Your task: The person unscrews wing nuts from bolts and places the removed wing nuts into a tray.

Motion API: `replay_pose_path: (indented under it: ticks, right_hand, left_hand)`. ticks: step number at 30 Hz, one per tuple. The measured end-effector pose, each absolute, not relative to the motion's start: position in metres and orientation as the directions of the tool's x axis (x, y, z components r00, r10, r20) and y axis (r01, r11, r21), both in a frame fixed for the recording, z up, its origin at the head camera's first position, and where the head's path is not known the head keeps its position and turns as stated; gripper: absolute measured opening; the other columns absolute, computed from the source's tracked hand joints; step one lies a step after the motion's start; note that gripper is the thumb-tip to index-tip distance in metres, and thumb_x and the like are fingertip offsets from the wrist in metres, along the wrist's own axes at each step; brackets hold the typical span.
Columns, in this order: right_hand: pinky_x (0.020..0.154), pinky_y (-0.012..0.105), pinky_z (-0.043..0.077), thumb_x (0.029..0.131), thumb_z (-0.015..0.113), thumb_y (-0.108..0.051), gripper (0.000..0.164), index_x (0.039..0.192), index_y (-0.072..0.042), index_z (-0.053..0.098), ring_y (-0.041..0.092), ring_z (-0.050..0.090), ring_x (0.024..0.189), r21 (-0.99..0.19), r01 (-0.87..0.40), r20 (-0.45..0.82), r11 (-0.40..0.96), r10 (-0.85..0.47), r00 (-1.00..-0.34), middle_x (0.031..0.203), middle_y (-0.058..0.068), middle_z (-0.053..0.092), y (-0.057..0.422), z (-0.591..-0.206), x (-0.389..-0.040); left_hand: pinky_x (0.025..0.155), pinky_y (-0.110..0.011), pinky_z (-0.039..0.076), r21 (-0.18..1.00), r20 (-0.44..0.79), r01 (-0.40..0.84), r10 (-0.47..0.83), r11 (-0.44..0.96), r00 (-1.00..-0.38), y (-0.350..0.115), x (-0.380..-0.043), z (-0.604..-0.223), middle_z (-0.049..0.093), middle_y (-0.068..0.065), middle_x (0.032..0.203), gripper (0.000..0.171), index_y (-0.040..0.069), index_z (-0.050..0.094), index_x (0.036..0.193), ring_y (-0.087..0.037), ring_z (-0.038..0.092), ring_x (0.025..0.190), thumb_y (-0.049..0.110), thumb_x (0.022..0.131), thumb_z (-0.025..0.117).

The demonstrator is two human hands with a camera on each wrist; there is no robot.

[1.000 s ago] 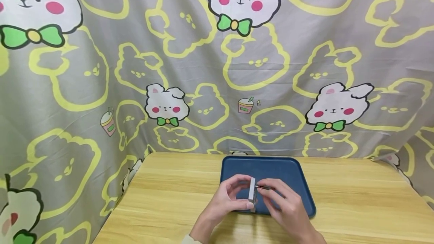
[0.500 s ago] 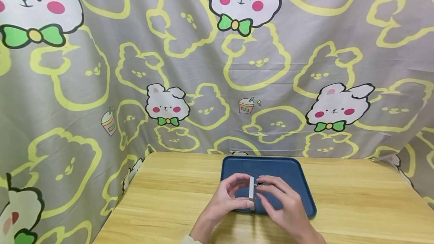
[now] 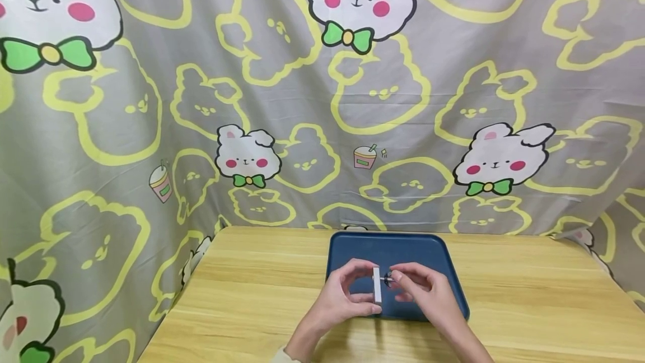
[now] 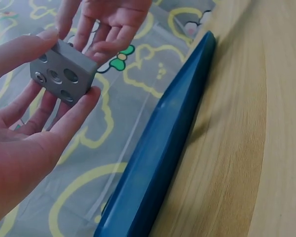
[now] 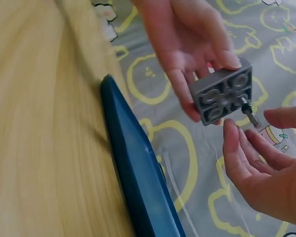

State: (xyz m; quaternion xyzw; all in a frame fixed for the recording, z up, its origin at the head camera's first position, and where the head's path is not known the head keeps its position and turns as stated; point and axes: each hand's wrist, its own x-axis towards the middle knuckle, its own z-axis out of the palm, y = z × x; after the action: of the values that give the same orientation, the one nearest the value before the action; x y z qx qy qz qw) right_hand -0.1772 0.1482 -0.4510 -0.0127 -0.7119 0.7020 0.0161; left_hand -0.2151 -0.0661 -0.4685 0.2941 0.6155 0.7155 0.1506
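Observation:
A grey square block with several round holes stands on edge in my left hand, held between thumb and fingers above the tray. Its flat face shows in the left wrist view, with a bolt head in one hole. The ribbed, hollow side faces right, and the threaded bolt sticks out near one corner. A small dark nut-like piece sits on the bolt. My right hand has its thumb and loosely bent fingers around the bolt's free end; a gap shows between them in the right wrist view.
A blue tray lies on the wooden table under the hands. A grey curtain with rabbit prints hangs behind the table and along the left side.
My right hand has turned, its thumb rising from below to beside the bolt's end. The dark piece on the bolt shows more clearly. The left hand keeps its hold, the block turned slightly.

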Motion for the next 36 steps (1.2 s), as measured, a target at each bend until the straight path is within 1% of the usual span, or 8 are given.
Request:
replay_pose_path:
  ticks: [4,8,17,21,24,28,32,36]
  right_hand:
    - [0.082,0.040,0.063,0.099,0.071,-0.028,0.046,0.127,0.007,0.063,0.030,0.074,0.098,-0.993,0.101,-0.098,-0.055,-0.054,-0.994,0.112,0.018,0.073,0.154,-0.452,-0.180]
    - [0.085,0.039,0.063,0.099,0.072,-0.025,0.046,0.129,0.009,0.062,0.025,0.074,0.098,-0.986,0.139,-0.127,-0.094,-0.125,-0.984,0.112,0.017,0.074,0.158,-0.454,-0.182]
    - [0.084,0.039,0.063,0.095,0.076,-0.020,0.040,0.123,0.007,0.066,0.023,0.074,0.096,-0.989,0.129,-0.118,-0.065,-0.149,-0.982,0.106,0.013,0.075,0.160,-0.456,-0.183]
    - [0.080,0.041,0.063,0.093,0.078,-0.019,0.038,0.120,0.007,0.067,0.027,0.073,0.093,-0.997,0.074,-0.073,0.001,-0.120,-0.990,0.107,0.017,0.073,0.158,-0.456,-0.181]
    - [0.077,0.037,0.063,0.092,0.079,-0.015,0.032,0.115,0.005,0.070,0.027,0.073,0.091,-0.998,-0.014,0.009,0.054,-0.093,-0.996,0.107,0.018,0.072,0.156,-0.457,-0.179]
    - [0.075,0.030,0.063,0.089,0.081,-0.009,0.019,0.105,-0.001,0.075,0.019,0.074,0.089,-0.963,-0.229,0.223,0.141,-0.057,-0.973,0.103,0.011,0.074,0.150,-0.460,-0.178]
    - [0.069,0.029,0.063,0.086,0.081,-0.001,0.017,0.100,-0.010,0.077,0.014,0.072,0.086,-0.838,-0.486,0.486,0.250,-0.063,-0.872,0.100,0.002,0.074,0.146,-0.464,-0.178]
    - [0.069,0.024,0.061,0.079,0.083,0.010,0.033,0.097,-0.016,0.076,0.011,0.070,0.087,-0.667,-0.664,0.674,0.338,-0.106,-0.731,0.101,-0.003,0.073,0.145,-0.468,-0.179]
  left_hand:
    - [0.094,-0.042,0.059,0.968,0.244,0.159,0.586,-0.193,-0.773,-0.065,-0.215,-0.469,0.053,-0.016,0.136,0.062,0.004,0.059,0.134,-0.027,0.053,0.129,-0.011,0.079,0.081]
    - [0.095,-0.042,0.059,0.969,0.246,0.167,0.598,-0.184,-0.763,-0.064,-0.216,-0.471,0.051,-0.020,0.137,0.062,0.002,0.059,0.134,-0.025,0.054,0.129,-0.012,0.078,0.081]
    - [0.096,-0.044,0.058,0.973,0.224,0.140,0.617,-0.183,-0.754,-0.064,-0.216,-0.472,0.054,-0.016,0.135,0.061,-0.003,0.056,0.135,-0.025,0.054,0.129,-0.011,0.080,0.081]
    - [0.096,-0.043,0.058,0.972,0.228,0.138,0.621,-0.189,-0.750,-0.064,-0.216,-0.472,0.052,-0.021,0.136,0.062,-0.007,0.054,0.136,-0.025,0.054,0.129,-0.011,0.080,0.081]
    - [0.096,-0.044,0.058,0.972,0.226,0.133,0.619,-0.194,-0.752,-0.064,-0.216,-0.473,0.051,-0.024,0.137,0.061,-0.005,0.056,0.135,-0.026,0.054,0.129,-0.011,0.080,0.081]
    - [0.095,-0.045,0.058,0.974,0.215,0.120,0.608,-0.193,-0.764,-0.065,-0.217,-0.473,0.057,-0.015,0.135,0.059,0.003,0.060,0.133,-0.029,0.055,0.128,-0.009,0.080,0.082]
    - [0.094,-0.045,0.059,0.974,0.207,0.104,0.603,-0.201,-0.770,-0.067,-0.217,-0.472,0.059,-0.010,0.135,0.057,0.006,0.061,0.134,-0.033,0.054,0.129,-0.006,0.082,0.082]
    - [0.095,-0.045,0.058,0.970,0.206,0.078,0.611,-0.230,-0.764,-0.068,-0.217,-0.471,0.058,-0.009,0.137,0.059,0.005,0.060,0.135,-0.038,0.051,0.131,-0.004,0.082,0.083]
